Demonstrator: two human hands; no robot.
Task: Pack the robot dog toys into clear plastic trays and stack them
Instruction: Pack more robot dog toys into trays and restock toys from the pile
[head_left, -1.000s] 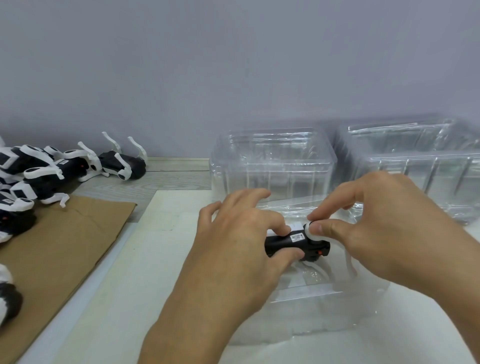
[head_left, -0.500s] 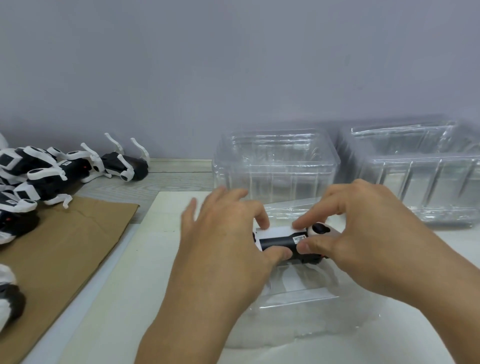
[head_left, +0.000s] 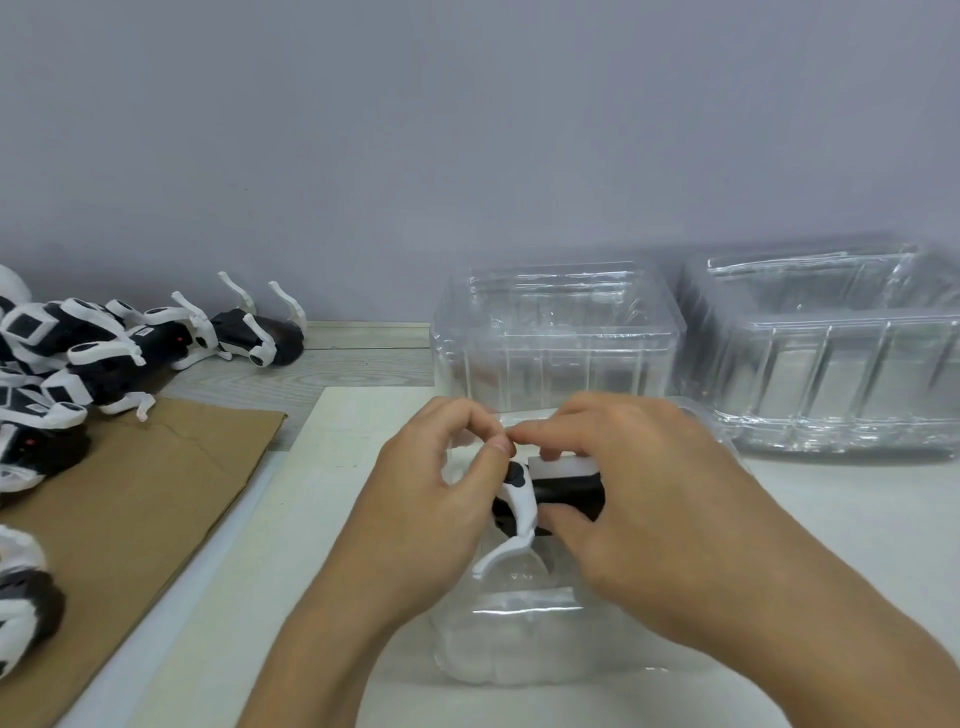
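Observation:
A black-and-white robot dog toy (head_left: 550, 493) hangs over the open clear plastic tray (head_left: 524, 649) in front of me, one white leg pointing down into it. My right hand (head_left: 649, 514) grips the toy's black body from the right, thumb below and fingers over the top. My left hand (head_left: 431, 499) sits at the toy's left end, thumb and forefinger pinched together at a white part near its upper edge. Most of the toy is hidden by both hands.
Two stacks of clear trays stand behind, one in the middle (head_left: 556, 332) and one at the right (head_left: 831, 353). Several more robot dog toys (head_left: 78, 364) lie piled at the left, partly on brown cardboard (head_left: 130, 509). The wall runs close behind.
The toy has been turned so a white leg now points down into the tray. My right hand has moved over the body, and my left hand has shifted from gripping the body to pinching at its end.

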